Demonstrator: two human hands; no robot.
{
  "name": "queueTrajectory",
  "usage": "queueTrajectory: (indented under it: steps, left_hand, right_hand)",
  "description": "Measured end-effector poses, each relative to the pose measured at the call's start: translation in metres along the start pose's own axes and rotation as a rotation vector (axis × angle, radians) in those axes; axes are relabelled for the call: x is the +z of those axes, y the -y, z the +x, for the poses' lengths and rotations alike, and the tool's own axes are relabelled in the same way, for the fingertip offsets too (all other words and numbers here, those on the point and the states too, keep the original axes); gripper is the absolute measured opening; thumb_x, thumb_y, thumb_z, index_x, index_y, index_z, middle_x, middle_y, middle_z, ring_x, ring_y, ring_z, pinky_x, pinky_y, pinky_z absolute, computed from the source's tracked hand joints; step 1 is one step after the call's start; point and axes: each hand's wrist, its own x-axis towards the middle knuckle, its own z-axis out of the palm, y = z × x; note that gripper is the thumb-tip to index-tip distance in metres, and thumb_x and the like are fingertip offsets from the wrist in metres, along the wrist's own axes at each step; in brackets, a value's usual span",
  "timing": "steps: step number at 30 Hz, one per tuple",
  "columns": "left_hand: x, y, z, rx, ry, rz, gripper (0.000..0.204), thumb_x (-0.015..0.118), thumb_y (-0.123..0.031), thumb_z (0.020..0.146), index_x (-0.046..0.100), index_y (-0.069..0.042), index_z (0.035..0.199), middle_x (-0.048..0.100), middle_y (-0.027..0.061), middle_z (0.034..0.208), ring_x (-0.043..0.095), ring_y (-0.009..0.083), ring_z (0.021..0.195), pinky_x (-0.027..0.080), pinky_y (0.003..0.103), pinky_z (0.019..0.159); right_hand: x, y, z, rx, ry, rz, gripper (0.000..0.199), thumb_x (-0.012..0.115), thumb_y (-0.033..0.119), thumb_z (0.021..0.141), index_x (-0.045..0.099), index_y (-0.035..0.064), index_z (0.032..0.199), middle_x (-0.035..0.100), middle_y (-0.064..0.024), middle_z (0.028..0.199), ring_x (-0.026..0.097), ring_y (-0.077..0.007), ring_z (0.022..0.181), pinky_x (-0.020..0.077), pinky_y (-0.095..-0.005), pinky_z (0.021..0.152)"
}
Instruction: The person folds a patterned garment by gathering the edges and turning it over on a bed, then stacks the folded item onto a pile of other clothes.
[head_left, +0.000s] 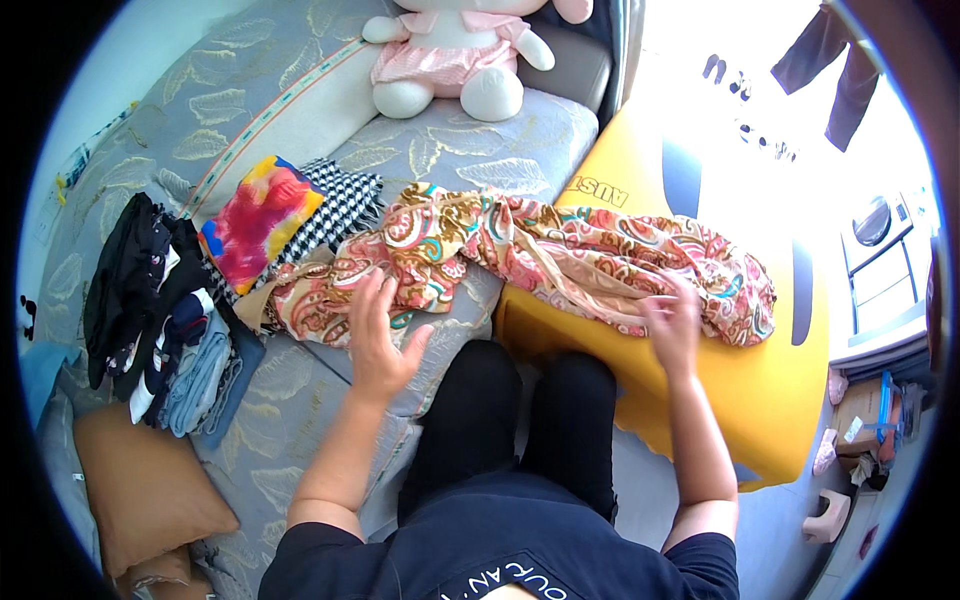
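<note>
A long, paisley-patterned cloth (430,240) lies bunched and twisted across the middle of the frame, its left part on the grey leaf-print sofa (520,145) and its right part on the yellow cover (590,375). The left hand (380,340) is open, fingers up and thumb held apart, over the cloth's left part; whether it touches the fabric cannot be told. The right hand (673,322) is blurred at centre right, its fingers partly bent over the cloth, and I cannot tell whether it grips. The likeliest trouble is crooked handling: with so many gathered creases, layers could be caught together and edges lost, leaving twists inside. The cloth also bridges the join between sofa and cover, so a slack middle could sag into it or drop toward the knees (480,375). The cover looks smooth, so an uneven pull might let the right end slide off toward the floor at the lower right. At centre left, the cloth's other end lies close to the fringed black-and-white checked scarf (345,190) and the bright tie-dye cloth (262,222); a careless tug could snag that fringe or unsettle both, and a wide sweep could knock the folded jeans (195,370) askew.
</note>
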Motion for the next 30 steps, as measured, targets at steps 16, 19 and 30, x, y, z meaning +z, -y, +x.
queueTrajectory:
  steps: [16,19,30]
  left_hand:
    - [-0.015,0.066,-0.030,-0.155,-0.021,0.057,0.038,0.074,-0.018,0.074,0.063,-0.007,0.109,0.059,0.0084,0.110,0.053,0.0287,0.108,0.034,0.051,0.100]
    - [-0.034,0.059,-0.048,-0.212,-0.143,-0.103,0.028,0.075,-0.011,0.073,0.064,-0.005,0.098,0.060,0.0124,0.108,0.057,0.0281,0.103,0.046,0.037,0.088]
    - [-0.062,0.140,-0.023,-1.370,-0.573,-1.546,0.053,0.067,-0.032,0.087,0.047,-0.003,0.127,0.056,0.0132,0.124,0.057,0.0214,0.112,0.048,0.032,0.089]
  right_hand:
    - [0.126,0.079,0.096,-0.381,0.087,-0.312,0.012,0.061,0.008,0.075,0.067,0.0079,0.085,0.066,-0.0122,0.085,0.063,-0.0333,0.081,0.0495,-0.0401,0.076]
    - [0.019,0.040,0.121,-0.343,-0.314,-0.224,0.015,0.059,0.012,0.080,0.064,0.0039,0.092,0.066,-0.0122,0.087,0.063,-0.0285,0.082,0.0489,-0.0378,0.077]
    - [-0.072,-0.012,0.041,-0.074,-0.298,-0.685,0.073,0.061,0.009,0.075,0.033,0.0010,0.142,0.037,-0.0211,0.144,0.032,-0.0345,0.135,0.0214,-0.0413,0.115]
